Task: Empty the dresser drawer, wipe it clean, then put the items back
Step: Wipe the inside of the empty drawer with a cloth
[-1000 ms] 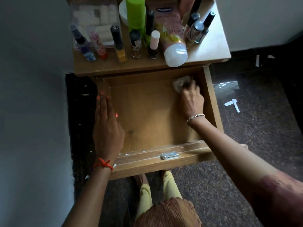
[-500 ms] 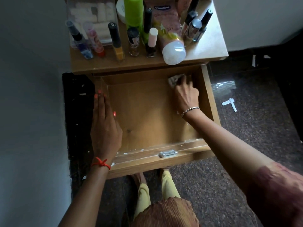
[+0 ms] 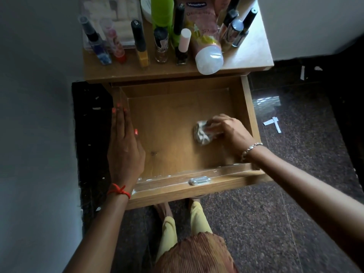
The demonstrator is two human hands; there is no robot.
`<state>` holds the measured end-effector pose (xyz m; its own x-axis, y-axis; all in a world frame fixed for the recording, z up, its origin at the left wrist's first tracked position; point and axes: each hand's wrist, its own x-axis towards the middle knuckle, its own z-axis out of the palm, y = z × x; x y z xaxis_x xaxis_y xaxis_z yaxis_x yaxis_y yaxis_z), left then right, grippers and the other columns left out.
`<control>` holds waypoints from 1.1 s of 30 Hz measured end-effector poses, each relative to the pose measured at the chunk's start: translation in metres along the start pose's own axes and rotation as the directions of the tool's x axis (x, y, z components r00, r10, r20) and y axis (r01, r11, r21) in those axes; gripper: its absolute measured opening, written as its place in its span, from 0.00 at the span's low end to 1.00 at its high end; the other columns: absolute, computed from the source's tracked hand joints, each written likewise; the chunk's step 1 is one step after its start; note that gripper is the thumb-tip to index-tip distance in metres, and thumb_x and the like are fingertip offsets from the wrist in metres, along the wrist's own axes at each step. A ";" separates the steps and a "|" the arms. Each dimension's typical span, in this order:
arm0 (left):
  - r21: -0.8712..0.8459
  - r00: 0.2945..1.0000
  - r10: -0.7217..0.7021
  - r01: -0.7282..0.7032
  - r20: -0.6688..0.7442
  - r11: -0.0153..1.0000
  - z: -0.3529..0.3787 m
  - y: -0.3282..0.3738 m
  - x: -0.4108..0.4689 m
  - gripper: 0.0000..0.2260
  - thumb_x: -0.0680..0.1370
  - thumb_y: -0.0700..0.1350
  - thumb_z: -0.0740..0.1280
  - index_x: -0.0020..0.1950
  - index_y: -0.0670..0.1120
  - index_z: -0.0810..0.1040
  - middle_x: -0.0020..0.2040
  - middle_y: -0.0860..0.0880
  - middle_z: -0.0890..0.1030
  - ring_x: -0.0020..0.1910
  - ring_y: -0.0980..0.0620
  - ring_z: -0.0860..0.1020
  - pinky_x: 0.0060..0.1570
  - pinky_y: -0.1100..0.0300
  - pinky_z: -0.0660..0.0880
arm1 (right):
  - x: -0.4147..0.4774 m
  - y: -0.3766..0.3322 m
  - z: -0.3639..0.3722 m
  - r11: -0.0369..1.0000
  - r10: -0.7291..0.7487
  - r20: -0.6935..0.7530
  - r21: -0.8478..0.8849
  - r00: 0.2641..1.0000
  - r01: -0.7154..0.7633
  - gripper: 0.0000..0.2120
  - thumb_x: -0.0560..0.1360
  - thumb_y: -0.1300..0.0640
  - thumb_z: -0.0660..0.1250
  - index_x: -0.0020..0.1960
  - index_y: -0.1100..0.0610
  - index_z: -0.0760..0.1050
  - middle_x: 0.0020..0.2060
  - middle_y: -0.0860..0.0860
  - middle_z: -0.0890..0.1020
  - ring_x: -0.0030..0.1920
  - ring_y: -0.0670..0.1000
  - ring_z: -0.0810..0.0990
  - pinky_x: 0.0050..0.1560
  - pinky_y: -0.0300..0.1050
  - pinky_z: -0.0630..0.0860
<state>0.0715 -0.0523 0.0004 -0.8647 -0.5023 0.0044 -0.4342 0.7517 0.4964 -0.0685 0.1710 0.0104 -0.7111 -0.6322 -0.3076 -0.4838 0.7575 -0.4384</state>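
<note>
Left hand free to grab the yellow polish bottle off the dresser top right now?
Probably yes. The left hand lies flat on the drawer's left wall, holding nothing, and the yellow bottle stands in the front row with nothing before it.

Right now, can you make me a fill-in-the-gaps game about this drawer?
The right hand grips a crumpled cloth; the left hand grips ____.
The drawer is pulled ____.
The green bottle stands on ____ of the dresser.
Missing words: nothing, open, top.
</note>
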 end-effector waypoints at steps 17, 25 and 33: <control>0.030 0.999 0.030 -0.029 -0.041 0.999 -0.002 0.001 0.000 0.22 0.80 0.38 0.53 0.74 0.41 0.53 0.76 0.44 0.53 0.76 0.48 0.48 0.70 0.72 0.43 | -0.025 0.004 -0.001 0.971 -0.236 0.358 0.068 0.903 0.227 0.17 0.67 0.71 0.71 0.52 0.57 0.82 0.54 0.52 0.83 0.55 0.50 0.81 0.58 0.45 0.77; 0.003 0.997 0.043 -0.043 -0.057 0.999 -0.003 0.001 0.000 0.23 0.80 0.37 0.53 0.74 0.42 0.52 0.77 0.44 0.52 0.76 0.47 0.49 0.61 0.83 0.41 | -0.037 -0.008 0.007 0.991 0.002 -0.009 -0.132 1.000 -0.003 0.14 0.68 0.70 0.68 0.54 0.66 0.76 0.53 0.65 0.78 0.46 0.63 0.80 0.43 0.50 0.78; -0.008 0.996 0.054 -0.055 -0.066 0.998 -0.002 -0.003 0.000 0.23 0.80 0.37 0.53 0.75 0.42 0.52 0.77 0.43 0.52 0.76 0.47 0.49 0.63 0.82 0.40 | 0.000 -0.036 -0.005 0.797 0.413 -0.051 -0.462 0.909 -0.388 0.14 0.78 0.69 0.52 0.61 0.68 0.69 0.57 0.65 0.75 0.57 0.62 0.76 0.50 0.53 0.75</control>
<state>0.0731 -0.0554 0.0013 -0.8683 -0.4881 0.0885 -0.3844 0.7747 0.5020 -0.0536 0.1439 0.0302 -0.8725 -0.2537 -0.4176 -0.3456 0.9246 0.1604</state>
